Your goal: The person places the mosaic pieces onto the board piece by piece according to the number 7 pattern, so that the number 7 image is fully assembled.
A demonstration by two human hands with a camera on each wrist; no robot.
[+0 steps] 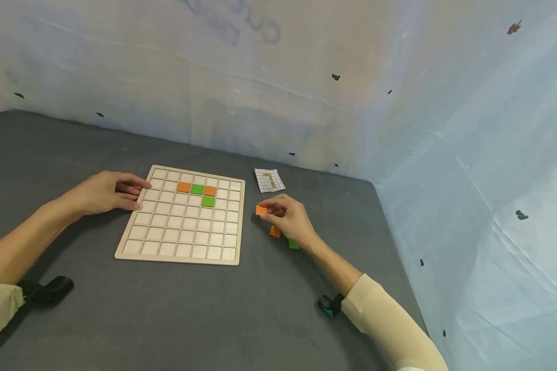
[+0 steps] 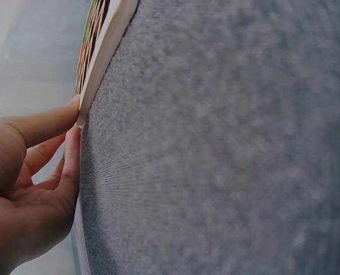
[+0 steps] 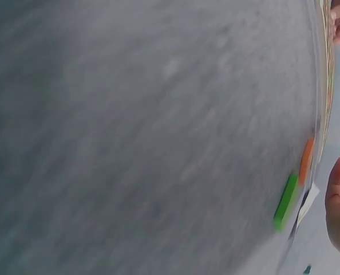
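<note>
A pale wooden grid board [image 1: 181, 224] lies on the dark table, with orange and green square tiles set in several of its upper cells. My left hand [image 1: 104, 193] grips the board's left edge; in the left wrist view the thumb and fingertips [image 2: 72, 134] meet at its pale rim. To the right of the board, my right hand [image 1: 288, 219] pinches an orange tile [image 1: 261, 210] between thumb and fingers. Another orange tile [image 1: 275, 231] and a green tile [image 1: 294, 244] lie on the table below that hand, the green one partly hidden by it.
Behind the right hand lies a small printed pattern card [image 1: 269, 180] with a coloured grid. A pale sheet [image 1: 260, 93] hangs behind the table [image 1: 204, 319] and along its right side. Dark straps with small devices show at both sleeves.
</note>
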